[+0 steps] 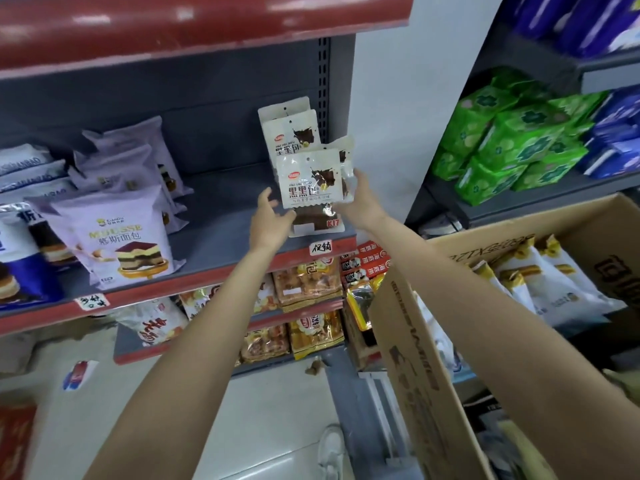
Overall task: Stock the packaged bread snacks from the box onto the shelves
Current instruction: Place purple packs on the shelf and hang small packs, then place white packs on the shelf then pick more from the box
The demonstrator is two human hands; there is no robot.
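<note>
Grey shelving unit [221,188] with red-edged shelves fills the left and centre of the view; a second grey rack [519,202] stands at right, carrying green packs [512,147] and blue packs [616,140]. An open cardboard box [433,358] occupies the lower right, just in front of the rack, and holds white-and-yellow snack bags [550,282]. Two bare forearms extend from the bottom edge up to the middle shelf.

On the middle shelf, lilac mousse-bread bags [121,233] stand in a row at left. At the right end of the same shelf stand white bread packs [289,133] with dark print, upright, one behind another, near the perforated upright [323,88]. The front pack [310,178] is tilted slightly and raised above the shelf edge, in front of the others.

The right hand [363,199] grasps the front pack at its right edge, thumb on the face; the other fingers are hidden behind it. The left hand [270,220] is released, fingers spread and relaxed, its fingertips close to the lower left corner of the pack; contact cannot be told. A handwritten price tag [320,247] sits on the red shelf edge just below the hands. Lower shelves carry orange-and-yellow bread bags [308,282].
</note>
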